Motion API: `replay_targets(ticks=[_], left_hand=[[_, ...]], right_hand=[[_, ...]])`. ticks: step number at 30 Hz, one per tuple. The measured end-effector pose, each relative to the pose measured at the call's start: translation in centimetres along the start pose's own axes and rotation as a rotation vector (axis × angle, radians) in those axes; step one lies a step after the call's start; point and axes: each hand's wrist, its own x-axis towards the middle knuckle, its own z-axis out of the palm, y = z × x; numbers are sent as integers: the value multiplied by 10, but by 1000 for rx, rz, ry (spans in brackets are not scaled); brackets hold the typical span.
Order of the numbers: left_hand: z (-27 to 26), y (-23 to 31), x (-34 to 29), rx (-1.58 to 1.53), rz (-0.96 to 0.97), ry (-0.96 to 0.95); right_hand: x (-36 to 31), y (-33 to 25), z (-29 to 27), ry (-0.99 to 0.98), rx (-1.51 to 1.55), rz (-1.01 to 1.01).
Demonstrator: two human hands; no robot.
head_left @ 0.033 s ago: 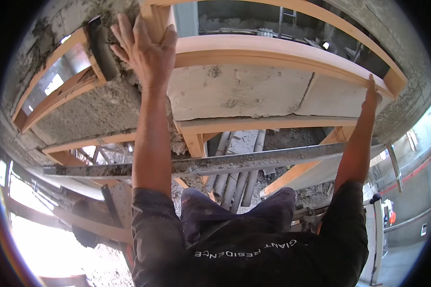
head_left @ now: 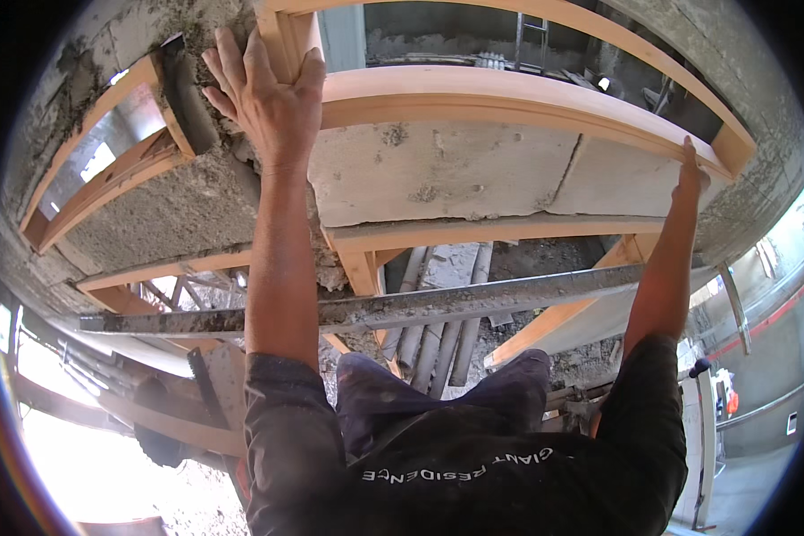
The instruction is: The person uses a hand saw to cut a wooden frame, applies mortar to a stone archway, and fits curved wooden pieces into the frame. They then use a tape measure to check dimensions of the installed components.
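Note:
A pale wooden window frame [head_left: 473, 109] sits in an opening in the rough wall in front of me. My left hand [head_left: 272, 103] is at its left upright, with the thumb on the inner side and the index finger along the outer side. The other fingers of that hand spread out toward the rough wall. At the frame's lower right corner, my right hand [head_left: 689, 179] grips the bottom rail, one finger pointing up along it. Its remaining fingers are mostly hidden behind the hand.
Below the frame is a pale block wall [head_left: 447, 174]. A mortar-stained metal bar [head_left: 473, 302] crosses in front of my legs. A smaller wooden frame [head_left: 107, 192] sits in the wall at left. Several pipes [head_left: 429, 348] lie below, and a ladder [head_left: 531, 40] shows through the opening.

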Motion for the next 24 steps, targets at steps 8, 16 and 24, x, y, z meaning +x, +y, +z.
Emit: replay_targets(ticks=[8,16,24], left_hand=[[9,3,1,35,-53,26],[11,11,0,65,-85,41],[10,6,0,100,-13,90]], right_hand=[[12,-21,-9,-195,-206,-40],[25,-12,3,-202,-442,-92],[19,-19,2,-281,-418,-179]])
